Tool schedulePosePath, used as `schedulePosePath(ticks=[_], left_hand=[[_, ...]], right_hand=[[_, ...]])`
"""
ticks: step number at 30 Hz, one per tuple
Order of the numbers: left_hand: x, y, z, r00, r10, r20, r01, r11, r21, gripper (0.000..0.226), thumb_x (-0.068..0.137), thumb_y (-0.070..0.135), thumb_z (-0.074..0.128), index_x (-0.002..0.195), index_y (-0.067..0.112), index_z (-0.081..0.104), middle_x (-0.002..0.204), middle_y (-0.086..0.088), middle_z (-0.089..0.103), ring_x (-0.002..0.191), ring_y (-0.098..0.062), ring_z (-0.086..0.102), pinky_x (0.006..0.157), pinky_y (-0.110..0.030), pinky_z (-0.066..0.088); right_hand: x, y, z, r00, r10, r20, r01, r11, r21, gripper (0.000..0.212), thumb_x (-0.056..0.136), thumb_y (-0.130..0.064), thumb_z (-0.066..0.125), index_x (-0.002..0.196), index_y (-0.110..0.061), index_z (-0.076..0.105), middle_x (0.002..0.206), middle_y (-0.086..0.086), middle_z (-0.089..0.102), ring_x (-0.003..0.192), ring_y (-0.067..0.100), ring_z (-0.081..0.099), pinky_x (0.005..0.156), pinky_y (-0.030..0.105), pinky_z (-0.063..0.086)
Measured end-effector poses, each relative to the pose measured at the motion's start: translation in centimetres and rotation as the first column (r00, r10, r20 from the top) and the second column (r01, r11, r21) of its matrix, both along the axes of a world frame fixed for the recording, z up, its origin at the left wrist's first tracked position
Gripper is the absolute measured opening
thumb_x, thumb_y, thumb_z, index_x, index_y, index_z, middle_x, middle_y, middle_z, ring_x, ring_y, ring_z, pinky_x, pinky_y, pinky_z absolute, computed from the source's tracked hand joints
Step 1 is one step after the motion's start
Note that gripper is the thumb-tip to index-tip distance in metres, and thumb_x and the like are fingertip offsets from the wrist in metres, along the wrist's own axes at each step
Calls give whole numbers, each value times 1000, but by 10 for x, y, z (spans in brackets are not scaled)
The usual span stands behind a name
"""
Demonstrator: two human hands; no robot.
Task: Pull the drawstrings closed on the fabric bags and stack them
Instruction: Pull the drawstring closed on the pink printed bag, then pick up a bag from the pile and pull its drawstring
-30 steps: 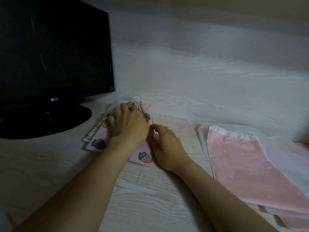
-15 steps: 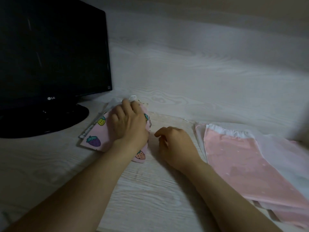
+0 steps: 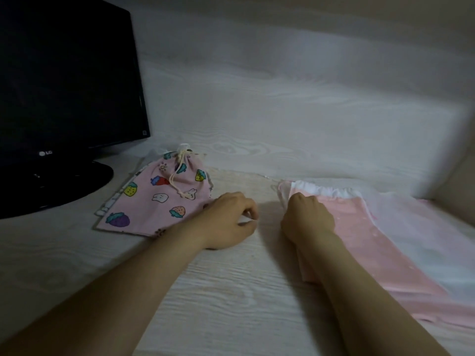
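Pink bag (image 3: 365, 247) beneath curled right grip (image 3: 307, 219) (hold unclear).

Monitor: black flat-screen monitor (image 3: 64, 80), screen dark, at far left.
Base: glossy black round stand (image 3: 77, 186), resting on the worktop.
Worktop: pale wood-grain surface (image 3: 231, 304).
Backboard: matching pale wood-grain upright panel (image 3: 282, 111).
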State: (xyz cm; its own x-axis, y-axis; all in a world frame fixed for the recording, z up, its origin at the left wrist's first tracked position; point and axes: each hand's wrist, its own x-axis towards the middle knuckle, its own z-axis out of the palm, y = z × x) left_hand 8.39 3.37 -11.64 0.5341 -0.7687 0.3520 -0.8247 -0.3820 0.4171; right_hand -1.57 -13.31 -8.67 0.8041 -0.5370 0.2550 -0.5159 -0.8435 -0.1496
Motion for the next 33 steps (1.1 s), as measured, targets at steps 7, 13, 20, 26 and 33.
schedulePosePath(ticks=[7,13,20,26,33], left_hand=[[1,1,2,1000,1,-16,-1,1000,-6,16,98,33,68,112,29,74,113,11,65,110,-1,61,102,-37,52],[0,1,5,997,60,-57,-65,994,-92,21,98,28,68,118,25,75,119,9,67,112,-2,64,102,-34,55],[4,2,13,950,90,-299,-221,871,-438,45,95,10,74,131,19,47,126,0,61,96,-21,74,85,-44,64],[9,8,18,949,287,-129,-309,768,-561,82,95,-2,69,159,26,25,146,0,37,108,-18,61,98,-36,50],[7,17,22,965,262,26,-239,911,-336,64,92,-14,60,150,13,52,165,-7,26,150,-24,32,105,4,16]], right_hand=[[-2,1,6,999,-22,33,23,1000,-7,21,98,-8,49,117,-9,57,123,13,59,116,36,61,78,35,38],[3,1,12,953,30,300,4,994,-114,16,99,-8,52,115,-13,53,112,12,62,103,38,64,70,38,38],[10,5,16,754,388,530,-200,904,-378,51,62,17,57,107,-6,63,90,15,58,80,41,54,69,40,34],[10,-2,14,679,486,551,-249,857,-450,38,70,9,47,90,-7,76,98,10,59,88,34,55,75,39,37],[13,-13,12,542,456,705,-230,888,-398,31,73,12,71,88,-14,80,92,9,50,86,32,49,69,45,41]])
